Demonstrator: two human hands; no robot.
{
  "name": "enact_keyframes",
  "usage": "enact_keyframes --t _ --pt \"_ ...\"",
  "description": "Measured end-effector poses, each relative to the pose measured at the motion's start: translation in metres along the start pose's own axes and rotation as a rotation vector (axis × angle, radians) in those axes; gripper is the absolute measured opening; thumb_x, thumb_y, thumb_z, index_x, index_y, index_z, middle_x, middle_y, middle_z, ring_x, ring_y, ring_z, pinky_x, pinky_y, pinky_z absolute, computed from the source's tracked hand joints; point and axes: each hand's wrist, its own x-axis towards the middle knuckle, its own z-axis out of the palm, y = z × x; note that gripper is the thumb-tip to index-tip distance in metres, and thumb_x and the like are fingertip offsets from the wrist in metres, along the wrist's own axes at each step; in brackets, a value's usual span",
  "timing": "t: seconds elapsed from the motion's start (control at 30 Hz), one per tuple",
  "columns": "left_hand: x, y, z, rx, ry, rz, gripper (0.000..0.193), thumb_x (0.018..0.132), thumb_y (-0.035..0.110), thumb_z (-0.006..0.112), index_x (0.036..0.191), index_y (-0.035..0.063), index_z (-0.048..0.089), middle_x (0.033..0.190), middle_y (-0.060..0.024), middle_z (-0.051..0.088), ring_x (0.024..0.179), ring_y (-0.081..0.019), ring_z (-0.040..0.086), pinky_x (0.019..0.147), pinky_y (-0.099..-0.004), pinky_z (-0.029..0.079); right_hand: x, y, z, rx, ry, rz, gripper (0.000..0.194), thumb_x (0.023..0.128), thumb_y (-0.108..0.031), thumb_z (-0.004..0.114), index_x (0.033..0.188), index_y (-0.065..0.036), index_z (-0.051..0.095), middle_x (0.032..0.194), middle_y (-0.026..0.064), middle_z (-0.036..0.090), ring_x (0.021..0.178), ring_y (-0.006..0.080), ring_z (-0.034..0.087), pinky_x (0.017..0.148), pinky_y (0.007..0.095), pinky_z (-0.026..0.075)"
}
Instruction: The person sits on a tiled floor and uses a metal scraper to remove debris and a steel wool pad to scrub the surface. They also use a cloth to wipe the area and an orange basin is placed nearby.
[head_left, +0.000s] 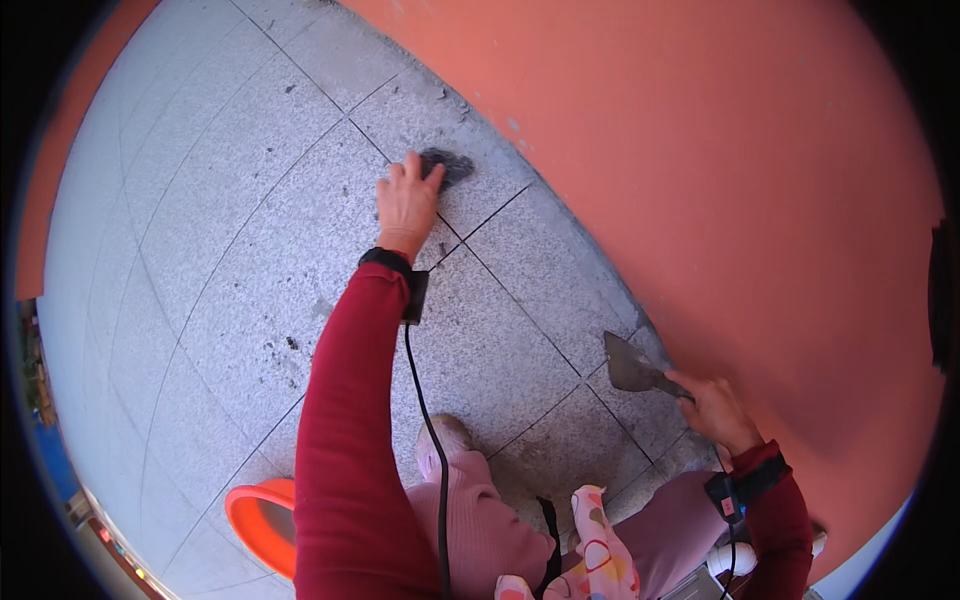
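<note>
My left hand (409, 199) reaches far forward with its fingers curled on a dark scouring pad (452, 166), probably steel wool. The pad is slightly blurred and lies on the speckled grey floor tiles (360, 300), close to the red-orange wall (712, 187). On the right, my right hand (716, 409) grips the handle of a putty knife (631, 366). Its broad, flat metal blade is pointed away from me, near the foot of the wall. Whether the blade touches the floor I cannot tell.
Dark crumbs (291, 343) dot the tiles on the left. An orange basin (259, 517) stands beside my left arm, partly hidden by the sleeve. Black cables (424, 420) hang from devices on both wrists. My shoe (446, 435) rests on the tiles.
</note>
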Motion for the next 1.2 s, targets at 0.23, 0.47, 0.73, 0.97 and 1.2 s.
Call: enact_keyframes --t 0.23,0.47,0.73,0.97,1.2 --pt "-0.093 0.073 -0.025 -0.425 0.057 0.216 0.045 0.074 0.000 0.054 0.114 0.0176 0.062 0.117 -0.0189 0.048 0.098 -0.0339 0.052 0.081 -0.0401 0.046 -0.003 0.006 0.006 0.027 0.039 -0.055 0.043 0.074 0.002 0.059 0.116 -0.005 0.058 0.092 0.0255 0.062 0.086 0.0396 0.061 0.077 0.0403 0.049" --pt "-0.096 0.026 0.001 -0.151 0.001 0.154 0.038 0.077 0.009 0.055 0.112 0.0220 0.063 0.113 -0.0110 0.048 0.093 -0.0273 0.051 0.071 -0.0384 0.045 -0.007 0.011 0.008 -0.002 0.104 -0.086 0.040 0.077 -0.002 0.059 0.116 -0.009 0.059 0.087 0.0223 0.063 0.080 0.0382 0.062 0.075 0.0413 0.049" --pt "-0.162 0.021 -0.058 -0.305 -0.002 0.136 0.056 0.065 -0.006 0.055 0.114 0.0194 0.062 0.116 -0.0162 0.051 0.094 -0.0318 0.053 0.078 -0.0382 0.046 -0.005 0.012 0.009 0.096 0.102 -0.094 0.040 0.076 -0.002 0.060 0.116 -0.008 0.059 0.094 0.0223 0.063 0.085 0.0374 0.062 0.080 0.0420 0.048" --pt "-0.158 -0.011 -0.026 -0.216 -0.001 0.050 0.043 0.075 0.006 0.053 0.114 0.0222 0.061 0.115 -0.0102 0.050 0.091 -0.0277 0.051 0.073 -0.0376 0.044 -0.001 0.004 0.003 0.046 0.024 -0.045 0.041 0.075 0.000 0.060 0.116 -0.006 0.058 0.091 0.0246 0.061 0.082 0.0387 0.061 0.078 0.0411 0.048" --pt "-0.220 -0.057 -0.074 -0.329 -0.112 0.205 0.058 0.066 -0.005 0.057 0.117 0.0236 0.060 0.118 -0.0142 0.050 0.098 -0.0302 0.052 0.080 -0.0380 0.046 0.002 -0.002 0.000 0.082 0.050 -0.081 0.041 0.074 0.003 0.059 0.115 -0.004 0.059 0.088 0.0257 0.061 0.078 0.0376 0.062 0.071 0.0372 0.049"
